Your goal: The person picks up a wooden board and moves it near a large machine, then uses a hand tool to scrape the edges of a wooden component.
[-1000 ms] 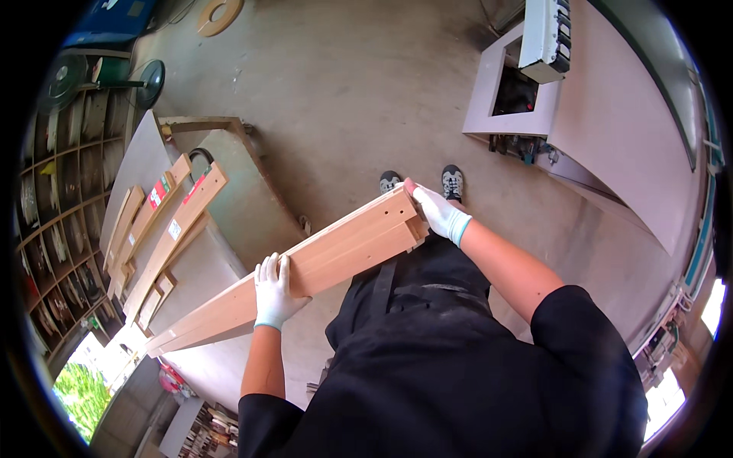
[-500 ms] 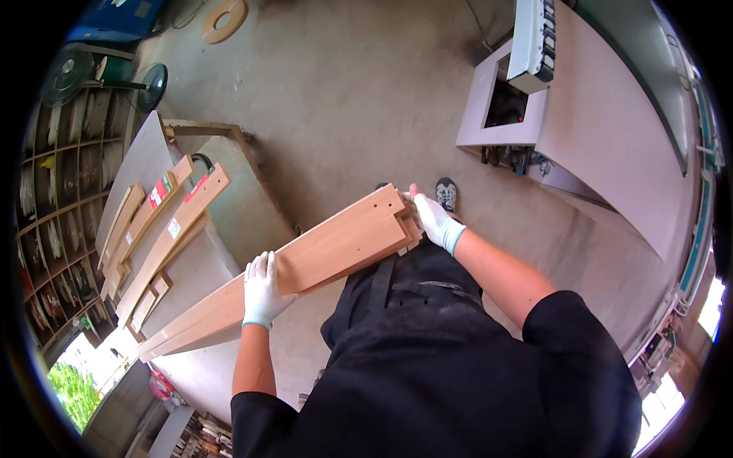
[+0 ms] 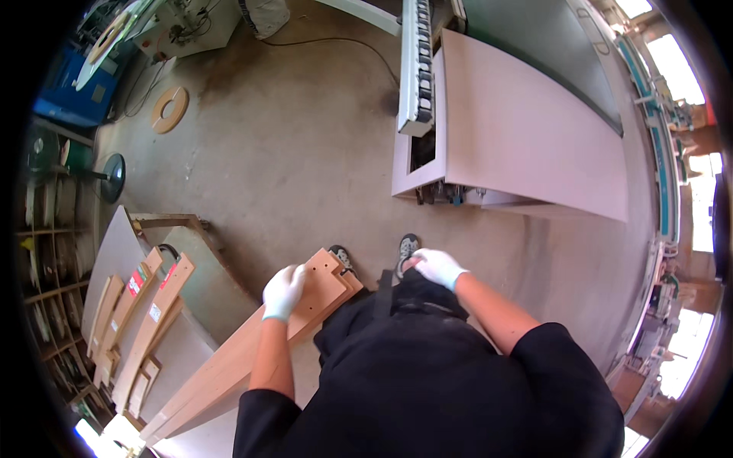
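- The stack of wooden boards (image 3: 256, 347) is slanting from in front of the person's waist down to the lower left, its far end reaching over the near edge of the worktop (image 3: 191, 337); what is bearing that end is not showing clearly.
- The left hand (image 3: 282, 291), gloved in white, is curving its fingers at the stack's left edge, close to the drilled end; I cannot tell whether it is pinching the wood or only resting there.
- The right hand (image 3: 439, 269), also gloved, is standing apart from the stack, near the lap, fingers drawn in toward the thumb; I cannot tell whether they are pinching anything.
- Labelled boards (image 3: 169, 288) are lying side by side on the worktop, toward its left edge.
- The stack is looking stiff and fairly heavy, and its smooth layers are likely to slip over one another; both long edges, gripped through all layers and spaced about the middle, are offering the best hold.
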A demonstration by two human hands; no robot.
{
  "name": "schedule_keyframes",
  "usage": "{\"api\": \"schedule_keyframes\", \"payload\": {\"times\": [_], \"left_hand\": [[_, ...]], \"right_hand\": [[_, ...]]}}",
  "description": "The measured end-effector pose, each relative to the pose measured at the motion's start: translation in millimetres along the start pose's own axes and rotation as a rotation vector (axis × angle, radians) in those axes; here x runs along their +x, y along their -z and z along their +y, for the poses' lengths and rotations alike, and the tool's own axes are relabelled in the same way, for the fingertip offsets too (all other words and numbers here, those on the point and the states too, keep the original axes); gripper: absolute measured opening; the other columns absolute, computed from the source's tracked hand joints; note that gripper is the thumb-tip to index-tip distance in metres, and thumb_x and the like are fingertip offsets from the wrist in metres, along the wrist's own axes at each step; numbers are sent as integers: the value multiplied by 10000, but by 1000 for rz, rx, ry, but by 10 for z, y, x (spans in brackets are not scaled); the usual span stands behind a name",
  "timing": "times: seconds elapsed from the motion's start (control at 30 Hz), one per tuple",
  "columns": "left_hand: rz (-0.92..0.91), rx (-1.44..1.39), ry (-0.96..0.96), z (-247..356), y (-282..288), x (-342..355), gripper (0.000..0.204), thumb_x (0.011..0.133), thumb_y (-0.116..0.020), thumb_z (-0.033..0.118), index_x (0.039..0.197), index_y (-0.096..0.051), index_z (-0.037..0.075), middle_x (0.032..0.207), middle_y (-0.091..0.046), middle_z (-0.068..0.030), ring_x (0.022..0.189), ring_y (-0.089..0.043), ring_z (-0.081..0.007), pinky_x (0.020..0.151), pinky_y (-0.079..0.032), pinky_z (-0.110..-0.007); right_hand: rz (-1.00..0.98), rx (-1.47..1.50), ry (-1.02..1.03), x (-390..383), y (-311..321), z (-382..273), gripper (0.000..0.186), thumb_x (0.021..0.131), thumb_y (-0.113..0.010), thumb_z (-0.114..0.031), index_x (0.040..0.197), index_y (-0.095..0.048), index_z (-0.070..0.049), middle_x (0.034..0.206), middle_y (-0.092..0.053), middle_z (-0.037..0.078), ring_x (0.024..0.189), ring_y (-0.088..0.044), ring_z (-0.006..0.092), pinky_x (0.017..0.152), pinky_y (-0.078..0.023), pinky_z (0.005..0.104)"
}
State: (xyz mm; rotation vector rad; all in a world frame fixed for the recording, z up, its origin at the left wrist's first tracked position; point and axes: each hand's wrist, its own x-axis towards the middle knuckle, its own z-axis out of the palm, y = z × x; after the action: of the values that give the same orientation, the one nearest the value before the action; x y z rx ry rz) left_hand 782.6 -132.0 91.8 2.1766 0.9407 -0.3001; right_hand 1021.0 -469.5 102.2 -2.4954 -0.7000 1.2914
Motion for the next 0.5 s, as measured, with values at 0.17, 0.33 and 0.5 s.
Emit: {"api": "schedule_keyframes", "payload": {"times": [0.17,0.33,0.5], "left_hand": [[-87,100,-91,624,-229,510,492,926,-627,517,1042,-739,53,1004,-748,-183,976,-700,-397,889,-551,-471],[83,298,-218,309,-532,635,362,927,-609,374,1055,-747,65,1013,-748,-204,981,-706,-403,904,-557,-494],[-144,660,-47,411,-517,695,382,914,-522,328,1018,-752,41,1085,-740,-208,1044,-699,-408,959,-541,-492]], "right_hand": [[244,214,-75,-237,87,608,399,1019,-536,-424,1127,-703,-78,1131,-710,231,1089,-661,419,942,-515,456],[249,308,-24,-503,-24,1344,428,1020,-522,-451,1189,-703,-102,1175,-708,222,1126,-652,423,979,-506,472],[386,456,-284,-767,-214,2362,341,963,-583,-359,1127,-752,-113,1123,-744,184,1083,-694,366,967,-532,434]]}}
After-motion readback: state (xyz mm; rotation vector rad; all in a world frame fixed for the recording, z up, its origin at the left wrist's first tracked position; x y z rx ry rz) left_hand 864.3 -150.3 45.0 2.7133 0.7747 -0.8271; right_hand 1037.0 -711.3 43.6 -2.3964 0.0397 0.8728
